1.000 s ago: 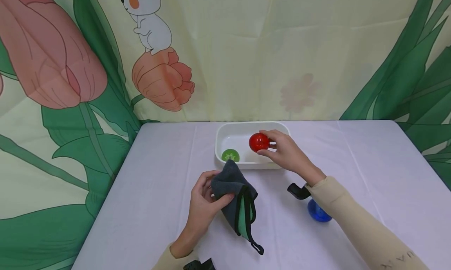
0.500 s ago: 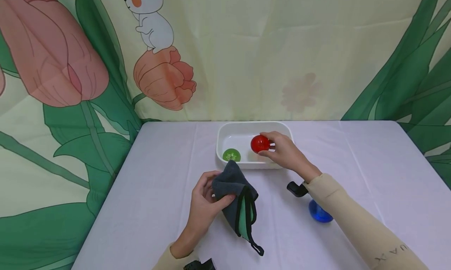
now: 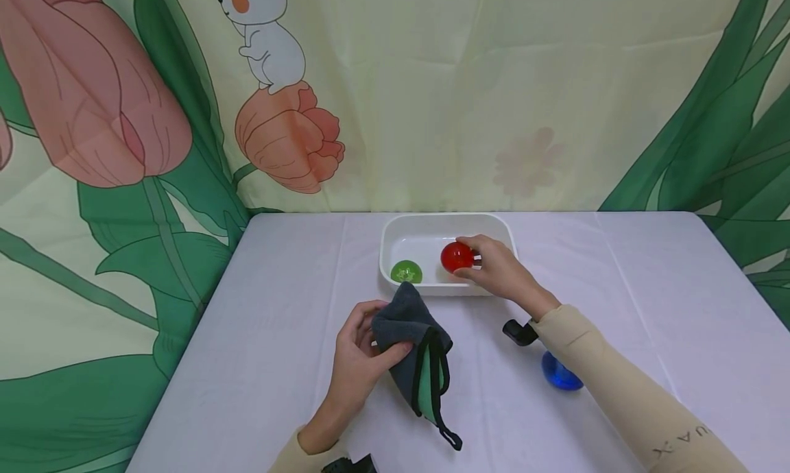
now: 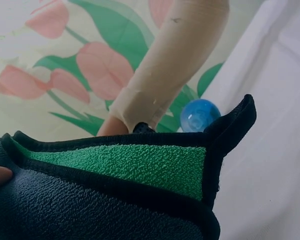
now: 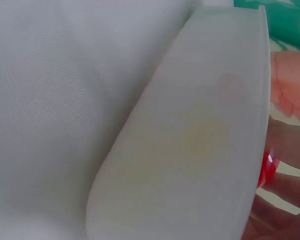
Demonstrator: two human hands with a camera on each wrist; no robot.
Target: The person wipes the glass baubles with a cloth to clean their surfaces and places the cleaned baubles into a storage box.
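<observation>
Between the thumb and fingers of my right hand a shiny red ball is pinched, over the right part of a white tray. A green ball lies in the tray's near left corner. My left hand grips a folded dark grey cloth with a green inner side, black edging and a hanging loop. The left wrist view shows the cloth's green inside gaping between its dark edges. In the right wrist view the tray wall hides most of the red ball.
On the white-covered table a clear blue ball lies partly under the right forearm. A printed curtain with tulips hangs behind the table's far edge. Black straps and mounts sit at both wrists.
My right hand has lowered the red ball slightly toward the tray's floor. The left hand and cloth have stayed almost still.
</observation>
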